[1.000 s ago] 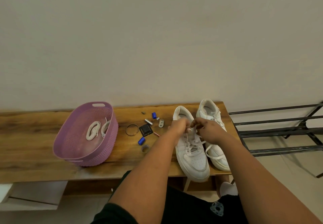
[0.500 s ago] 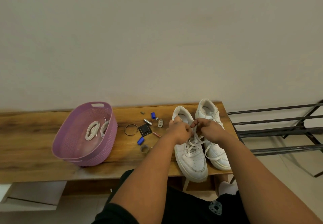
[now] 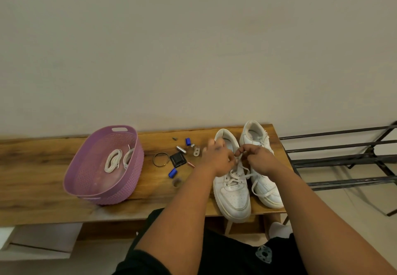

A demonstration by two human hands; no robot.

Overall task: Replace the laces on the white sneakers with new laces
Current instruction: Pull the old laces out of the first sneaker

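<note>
A purple basket holding coiled laces sits left of the surface's middle. At the right end stand two white sneakers — over the nearer-left one, left hand and right hand each pinch its lace.

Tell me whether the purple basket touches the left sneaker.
Apart. The head view shows bare wood and small items between the purple basket and the left sneaker.

both hands curled, fingertips nearly meeting
</note>
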